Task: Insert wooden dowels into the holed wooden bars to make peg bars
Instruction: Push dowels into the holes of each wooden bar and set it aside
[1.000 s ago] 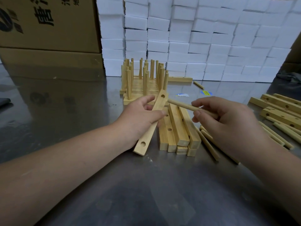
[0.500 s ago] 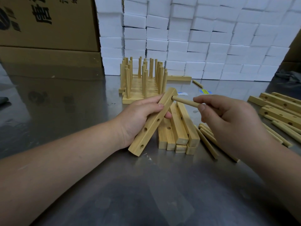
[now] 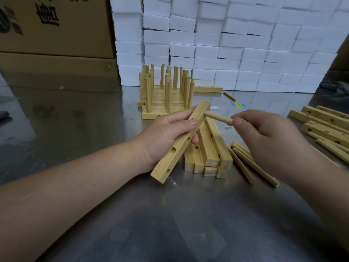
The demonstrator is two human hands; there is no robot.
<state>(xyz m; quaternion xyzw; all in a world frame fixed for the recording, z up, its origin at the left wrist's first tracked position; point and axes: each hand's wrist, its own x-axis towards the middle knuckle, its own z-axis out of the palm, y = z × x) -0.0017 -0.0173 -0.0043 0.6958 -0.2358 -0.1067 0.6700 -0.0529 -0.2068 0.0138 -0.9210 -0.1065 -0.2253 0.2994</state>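
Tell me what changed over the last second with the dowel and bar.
The right hand pushed the dowel leftward into the end hole of the bar, which the left hand turned so its holes face right. Both hands kept their grip; the stacked bars and loose dowels stayed put.

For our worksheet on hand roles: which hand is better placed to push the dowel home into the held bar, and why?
Right. The right hand pinches the dowel, whose tip meets the end hole of the bar; the left hand grips that bar.
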